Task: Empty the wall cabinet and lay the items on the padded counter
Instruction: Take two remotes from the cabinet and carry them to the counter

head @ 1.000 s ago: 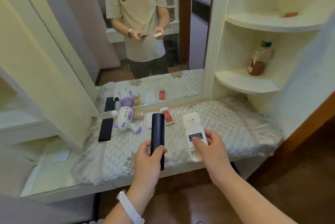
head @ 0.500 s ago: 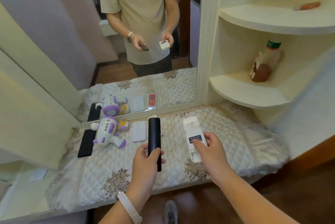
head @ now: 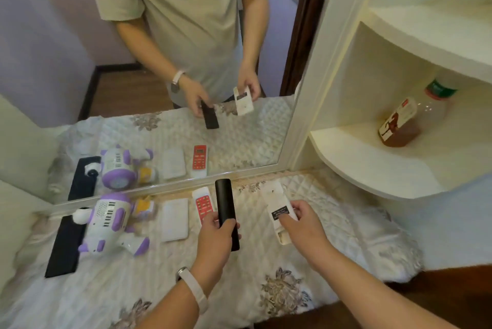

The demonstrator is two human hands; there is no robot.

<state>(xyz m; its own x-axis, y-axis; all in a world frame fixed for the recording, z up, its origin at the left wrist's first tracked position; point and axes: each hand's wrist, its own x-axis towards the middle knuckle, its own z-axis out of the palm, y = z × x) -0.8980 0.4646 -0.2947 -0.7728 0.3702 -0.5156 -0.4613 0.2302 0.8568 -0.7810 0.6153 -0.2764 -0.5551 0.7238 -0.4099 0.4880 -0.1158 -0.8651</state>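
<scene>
The left grip [head: 217, 235] is clasping a black remote [head: 225, 201]. At its three o'clock, the right grip [head: 303, 225] is pinching a white remote [head: 277, 203].

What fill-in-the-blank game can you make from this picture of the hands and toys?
1. The left hand grips a long remote coloured ____.
2. The right hand holds a labelled remote coloured ____.
3. The bottle on the corner shelf has a ____ cap.
4. The toy robot lying on the padded counter is white and ____.

Missing words: black, white, green, purple.
</scene>
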